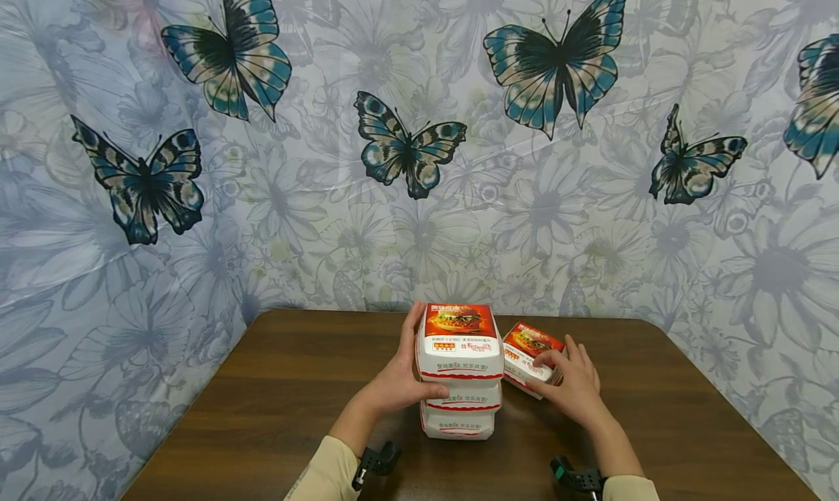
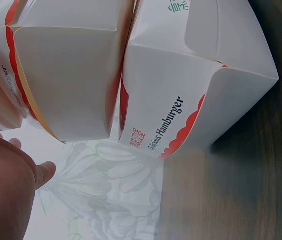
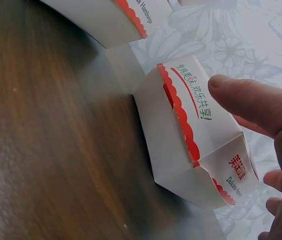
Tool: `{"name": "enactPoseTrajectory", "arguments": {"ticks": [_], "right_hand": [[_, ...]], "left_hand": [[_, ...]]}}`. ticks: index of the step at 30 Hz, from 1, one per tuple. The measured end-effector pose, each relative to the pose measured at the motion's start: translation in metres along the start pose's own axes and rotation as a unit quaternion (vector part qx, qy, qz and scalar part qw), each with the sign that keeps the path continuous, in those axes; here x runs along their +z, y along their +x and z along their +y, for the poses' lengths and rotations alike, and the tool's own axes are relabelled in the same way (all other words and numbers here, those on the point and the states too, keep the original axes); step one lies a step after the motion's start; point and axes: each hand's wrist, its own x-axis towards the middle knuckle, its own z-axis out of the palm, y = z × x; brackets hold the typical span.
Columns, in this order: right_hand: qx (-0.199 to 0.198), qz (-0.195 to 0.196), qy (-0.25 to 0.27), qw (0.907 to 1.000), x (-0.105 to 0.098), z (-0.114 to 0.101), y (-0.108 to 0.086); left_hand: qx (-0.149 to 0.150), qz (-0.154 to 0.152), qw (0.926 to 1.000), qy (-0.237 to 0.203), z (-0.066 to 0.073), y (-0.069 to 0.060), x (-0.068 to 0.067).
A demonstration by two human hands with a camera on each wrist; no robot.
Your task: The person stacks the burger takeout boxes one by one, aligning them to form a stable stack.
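Note:
Three white paper hamburger boxes are stacked on the table; the top box (image 1: 459, 352) has a red burger picture on its lid, and the bottom box (image 1: 457, 424) rests on the wood. My left hand (image 1: 396, 381) lies along the stack's left side, fingers stretched up beside the top box and thumb across the front of the middle box (image 1: 475, 397). Just right of the stack, another hamburger box (image 1: 527, 348) sits turned at an angle on the table. My right hand (image 1: 573, 384) holds it, thumb at its near side and fingers around its right side.
A dark brown wooden table (image 1: 295, 384) spreads out on both sides of the boxes. Behind its far edge hangs a pale floral wall covering (image 1: 544, 217) with butterfly prints. Each wrist wears a black camera strap (image 1: 375, 466).

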Motion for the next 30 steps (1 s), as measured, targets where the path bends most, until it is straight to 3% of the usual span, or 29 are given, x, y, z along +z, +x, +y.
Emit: {"name": "enactPoseTrajectory", "arguments": {"ticks": [8, 17, 30], "right_hand": [[0.000, -0.026, -0.011, 0.9996, -0.0054, -0.0006, -0.0014], [0.012, -0.018, -0.015, 0.9997, -0.0055, 0.0014, -0.0019], [0.033, -0.005, 0.038, 0.9987, -0.0007, 0.0071, 0.0009]], "left_hand": [[-0.002, -0.001, 1.0000, -0.001, -0.0017, -0.0010, -0.0002], [-0.001, -0.003, 1.0000, 0.000, -0.0018, 0.0003, -0.0001], [-0.002, -0.004, 1.0000, -0.002, -0.0033, 0.0011, -0.0019]]}}
